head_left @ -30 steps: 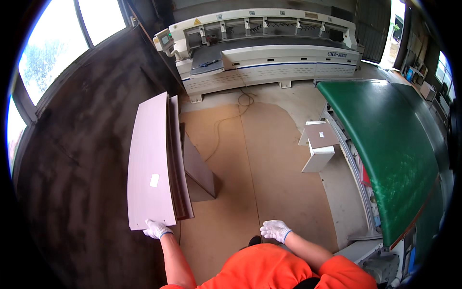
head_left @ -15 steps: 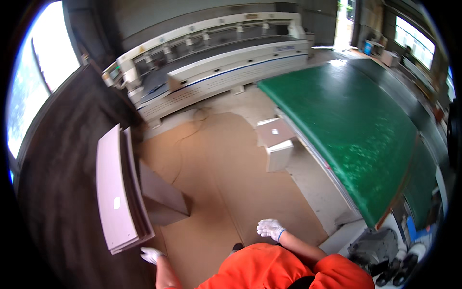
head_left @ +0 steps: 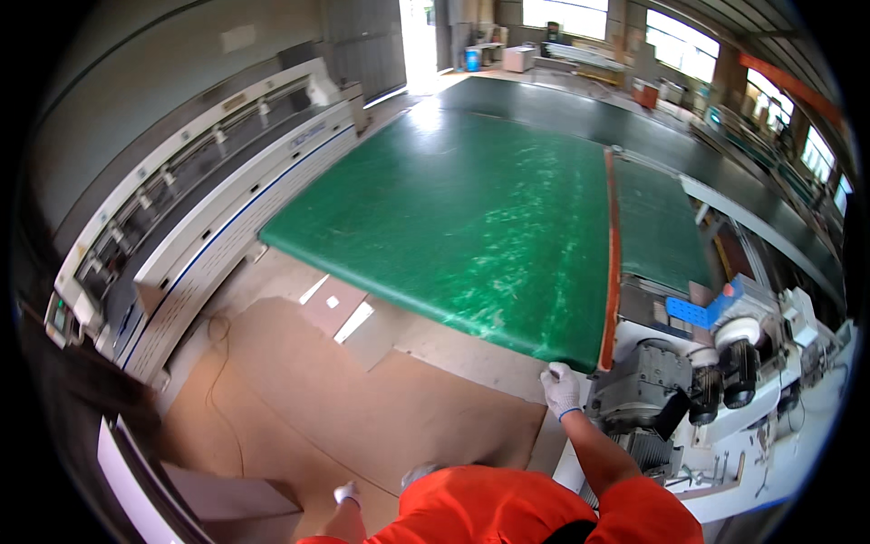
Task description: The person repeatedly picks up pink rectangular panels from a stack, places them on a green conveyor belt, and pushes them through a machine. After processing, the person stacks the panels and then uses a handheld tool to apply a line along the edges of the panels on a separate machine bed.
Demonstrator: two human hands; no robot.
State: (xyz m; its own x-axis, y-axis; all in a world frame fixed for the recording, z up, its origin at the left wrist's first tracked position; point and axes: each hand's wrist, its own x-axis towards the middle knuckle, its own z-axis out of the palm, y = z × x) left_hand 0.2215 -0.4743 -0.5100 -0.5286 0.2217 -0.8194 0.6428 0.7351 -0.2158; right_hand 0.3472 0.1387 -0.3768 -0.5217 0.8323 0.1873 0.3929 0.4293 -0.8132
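My right hand (head_left: 562, 388), in a white knit glove with a blue cuff, is held out beside the near right corner of a green belt table (head_left: 471, 236). Its fingers look loosely bent with nothing seen in them; I cannot tell whether they touch the edge. My left hand (head_left: 347, 492), gloved too, hangs low by my body above the brown floor sheet (head_left: 362, 426). It shows small, and its fingers cannot be made out. Nearest to it, at the lower left, stand pale board panels (head_left: 149, 485) on a box-like support (head_left: 227, 494).
A grey motor unit (head_left: 648, 381) with black motors (head_left: 739, 372) and tools (head_left: 716, 471) stands close on my right. A long white machine (head_left: 236, 208) runs along the left. A brown board (head_left: 333, 304) lies by the belt table. A cable (head_left: 213, 390) crosses the floor sheet.
My view has turned right, so the panels now sit at the lower left and the motor unit shows fully. My right hand has come to the belt table's corner.
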